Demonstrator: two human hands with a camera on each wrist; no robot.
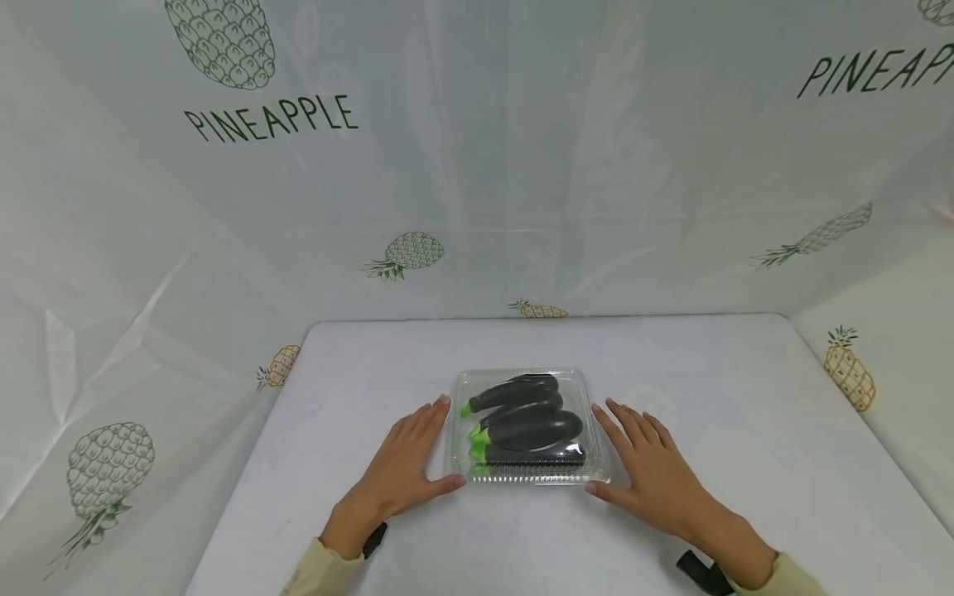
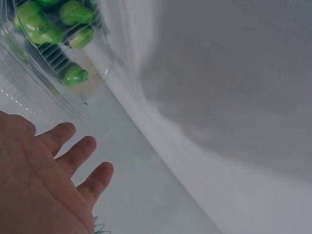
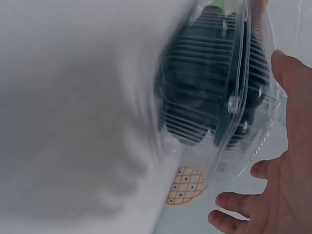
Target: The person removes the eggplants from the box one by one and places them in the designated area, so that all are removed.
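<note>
A clear plastic clamshell box lies on the white table with its lid down. Inside are several dark eggplants with green stem ends pointing left. My left hand is at the box's left side, fingers extended and thumb by the near left corner. On the opposite side, my right hand has its fingers spread and its thumb at the near right corner. In the left wrist view, the green stem ends show through the plastic. The right wrist view shows the dark eggplant bodies. Whether the fingertips touch the box is unclear.
The white tabletop extends around the box and has rounded far corners. A pale curtain printed with pineapples hangs behind the table and along both sides. Dark wrist straps show near the light sleeves.
</note>
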